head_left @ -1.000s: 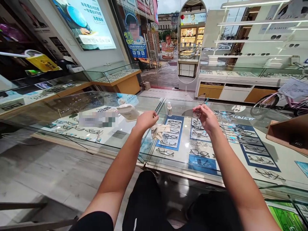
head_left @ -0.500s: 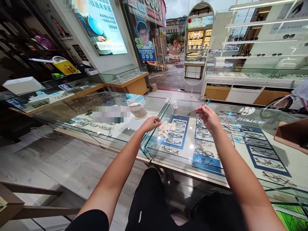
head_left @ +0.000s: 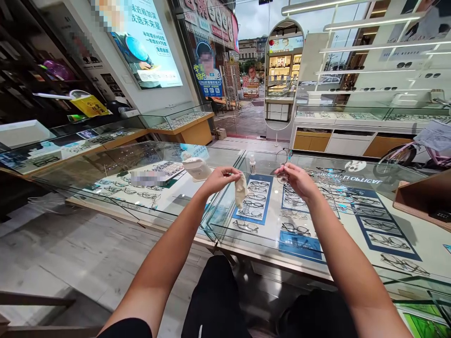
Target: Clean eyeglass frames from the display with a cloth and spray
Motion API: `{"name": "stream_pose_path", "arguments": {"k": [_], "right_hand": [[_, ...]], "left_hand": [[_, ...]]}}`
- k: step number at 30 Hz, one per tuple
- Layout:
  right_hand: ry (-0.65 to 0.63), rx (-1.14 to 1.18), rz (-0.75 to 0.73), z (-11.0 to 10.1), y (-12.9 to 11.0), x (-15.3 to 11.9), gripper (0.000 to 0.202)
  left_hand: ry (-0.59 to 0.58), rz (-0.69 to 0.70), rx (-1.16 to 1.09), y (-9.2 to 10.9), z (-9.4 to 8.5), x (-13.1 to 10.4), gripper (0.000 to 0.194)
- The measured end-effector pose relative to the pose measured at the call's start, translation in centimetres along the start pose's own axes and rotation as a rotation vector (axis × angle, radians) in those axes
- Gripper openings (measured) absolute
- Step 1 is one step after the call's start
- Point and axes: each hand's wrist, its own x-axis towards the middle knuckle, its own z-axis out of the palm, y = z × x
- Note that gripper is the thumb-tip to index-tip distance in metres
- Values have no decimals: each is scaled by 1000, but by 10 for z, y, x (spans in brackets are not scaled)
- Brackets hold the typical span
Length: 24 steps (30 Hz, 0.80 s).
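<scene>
A cream cloth (head_left: 241,192) hangs from my left hand (head_left: 221,180), pinched between thumb and fingers above the glass counter (head_left: 221,233). My right hand (head_left: 298,180) is closed on a pair of thin-rimmed eyeglasses (head_left: 282,157), held upright with the round lenses one above the other. Between the hands, farther back, a small white bottle (head_left: 252,164) stands on the glass. Beneath the cloth, a blue-edged tray (head_left: 267,213) of several eyeglasses shows through the counter top.
A white box-like device (head_left: 197,169) sits on the counter to the left, beside a printed sheet (head_left: 171,170). At the right edge is a brown box (head_left: 423,199). An oval mirror (head_left: 284,70) stands beyond the counter. A wooden stool (head_left: 33,299) is at lower left.
My left hand has lifted the cloth off the glass, and it now hangs down. The right hand with the eyeglasses has come slightly closer to the left. The view has shifted a little.
</scene>
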Motion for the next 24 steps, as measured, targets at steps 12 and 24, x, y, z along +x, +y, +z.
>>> {"name": "stream_pose_path", "arguments": {"k": [12,24], "right_hand": [[-56,23,7,2,-11,-4,38],[-118,-24,23,7,-12,-6,38]], "left_hand": [[61,136,-455,62,53,55,54],[123,271,-498,64,105,77,49]]}}
